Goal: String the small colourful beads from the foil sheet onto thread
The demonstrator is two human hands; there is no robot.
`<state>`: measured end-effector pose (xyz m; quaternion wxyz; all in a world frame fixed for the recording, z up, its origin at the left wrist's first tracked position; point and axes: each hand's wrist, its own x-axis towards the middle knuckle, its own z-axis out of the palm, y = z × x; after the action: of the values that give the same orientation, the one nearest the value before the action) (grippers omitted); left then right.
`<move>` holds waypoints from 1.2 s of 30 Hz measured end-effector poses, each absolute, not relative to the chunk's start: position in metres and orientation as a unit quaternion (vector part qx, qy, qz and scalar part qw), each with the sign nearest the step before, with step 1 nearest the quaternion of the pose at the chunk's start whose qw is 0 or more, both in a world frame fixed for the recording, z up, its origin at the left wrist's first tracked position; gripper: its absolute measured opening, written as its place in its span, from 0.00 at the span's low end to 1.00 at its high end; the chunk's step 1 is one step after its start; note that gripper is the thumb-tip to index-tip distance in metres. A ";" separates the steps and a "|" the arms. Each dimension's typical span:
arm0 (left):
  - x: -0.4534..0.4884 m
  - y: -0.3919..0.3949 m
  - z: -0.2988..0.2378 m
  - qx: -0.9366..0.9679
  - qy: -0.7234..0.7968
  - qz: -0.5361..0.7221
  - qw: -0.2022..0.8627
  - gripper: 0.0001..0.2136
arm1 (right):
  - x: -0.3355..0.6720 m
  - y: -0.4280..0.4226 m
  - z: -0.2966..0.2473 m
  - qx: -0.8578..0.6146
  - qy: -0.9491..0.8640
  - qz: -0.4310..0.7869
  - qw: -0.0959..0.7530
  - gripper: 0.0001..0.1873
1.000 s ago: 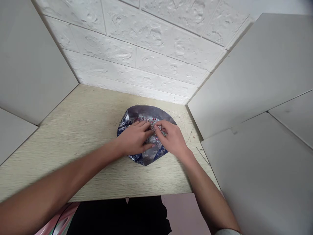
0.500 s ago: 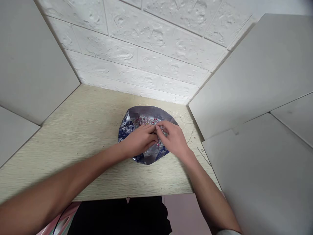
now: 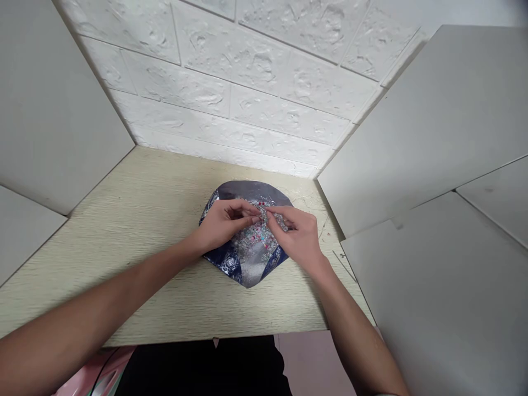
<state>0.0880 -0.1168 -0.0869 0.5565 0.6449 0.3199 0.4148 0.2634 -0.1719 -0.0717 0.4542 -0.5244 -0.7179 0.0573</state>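
A folded-open bag (image 3: 247, 190), silvery inside and dark blue with white print outside, lies on the table. It holds a heap of small beads (image 3: 253, 239), mostly clear and whitish with some red, pink and blue ones. My left hand (image 3: 220, 223) is over the bag's left side, thumb and fingers drawn together in a pinch above the beads. From the right, my right hand (image 3: 299, 231) pinches with thumb and forefinger, its tips almost meeting the left ones. Whatever sits between the fingertips is too small to name.
The bag rests on a pale wood-grain table (image 3: 157, 220). A white brick-pattern wall (image 3: 256, 104) stands behind it, with grey-white panels (image 3: 421, 143) on both sides. Thin wire-like bits (image 3: 344, 264) lie near the right panel.
My left hand has shifted left and its fingers have turned to show the thumb, uncovering more beads. My right hand has moved slightly right. The bag's front edge has come nearer to me.
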 end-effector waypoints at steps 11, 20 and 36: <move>0.086 -0.115 -0.087 0.617 0.316 0.419 0.586 0.11 | 0.262 -0.173 -0.069 -0.509 -0.731 0.057 0.451 0.09; 0.086 -0.115 -0.086 0.595 0.316 0.426 0.604 0.12 | 0.262 -0.174 -0.069 -0.509 -0.741 0.043 0.436 0.07; 0.086 -0.116 -0.086 0.615 0.317 0.417 0.589 0.10 | 0.259 -0.174 -0.069 -0.498 -0.753 0.028 0.429 0.05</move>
<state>0.0864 -0.1165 -0.0856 0.5889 0.6155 0.3167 0.4172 0.2593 -0.1743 -0.0689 0.4285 -0.4983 -0.7532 0.0280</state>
